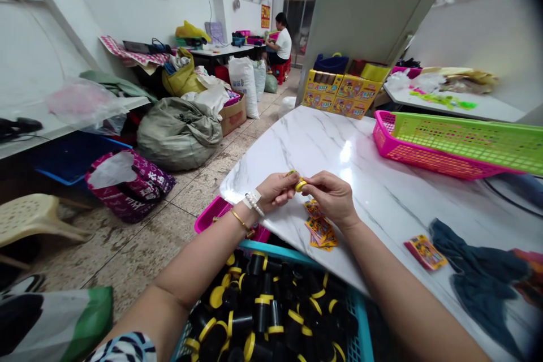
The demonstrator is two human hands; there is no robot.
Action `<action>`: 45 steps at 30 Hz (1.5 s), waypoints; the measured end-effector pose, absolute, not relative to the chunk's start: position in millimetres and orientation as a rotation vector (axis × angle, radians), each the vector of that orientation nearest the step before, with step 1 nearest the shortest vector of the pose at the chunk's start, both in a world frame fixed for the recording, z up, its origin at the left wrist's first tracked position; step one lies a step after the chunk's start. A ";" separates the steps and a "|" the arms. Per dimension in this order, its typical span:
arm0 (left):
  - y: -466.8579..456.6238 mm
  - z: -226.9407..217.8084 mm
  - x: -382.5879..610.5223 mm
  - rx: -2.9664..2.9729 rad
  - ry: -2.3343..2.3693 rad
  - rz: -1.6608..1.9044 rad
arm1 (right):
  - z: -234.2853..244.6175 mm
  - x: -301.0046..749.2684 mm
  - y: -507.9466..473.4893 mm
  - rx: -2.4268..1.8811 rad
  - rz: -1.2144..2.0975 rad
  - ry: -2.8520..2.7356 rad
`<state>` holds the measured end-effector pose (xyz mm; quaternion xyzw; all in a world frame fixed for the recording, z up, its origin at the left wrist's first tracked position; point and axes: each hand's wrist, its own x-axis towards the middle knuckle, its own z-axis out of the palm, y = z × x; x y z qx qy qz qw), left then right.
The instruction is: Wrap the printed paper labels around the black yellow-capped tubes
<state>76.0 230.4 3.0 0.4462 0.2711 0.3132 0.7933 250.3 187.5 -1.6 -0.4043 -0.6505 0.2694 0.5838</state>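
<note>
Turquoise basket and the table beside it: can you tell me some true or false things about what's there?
1. The turquoise basket holds black containers with yellow lids. True.
2. The left hand and right hand are both on a small yellow item. True.
3. The loose cards lie on the floor. False: the loose cards lie on the white table.
4. The green basket is under the large pink basket. False: the green basket rests in the large pink basket.
</note>
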 end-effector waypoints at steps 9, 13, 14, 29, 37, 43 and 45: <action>230.7 0.3 78.3 0.947 0.630 0.640 | 10.0 249.7 184.3 -0.964 0.451 -1.673; 231.0 3.7 79.1 0.895 0.601 0.687 | 7.4 251.9 186.2 -1.080 0.447 -1.579; 230.5 4.1 80.1 0.894 0.597 0.747 | 5.7 252.0 187.1 -1.117 0.486 -1.526; 225.8 -3.7 88.1 1.069 0.764 1.091 | 0.8 245.4 188.9 -1.263 0.736 -1.413; 229.2 -8.1 85.8 1.174 0.739 1.094 | -2.9 246.7 193.5 -1.157 0.855 -1.303; 225.5 -3.8 84.9 1.272 0.642 1.158 | 2.5 244.6 192.3 -1.113 1.115 -1.090; 224.3 -2.9 83.7 1.357 0.663 1.146 | 3.0 244.4 191.4 -1.108 1.226 -1.006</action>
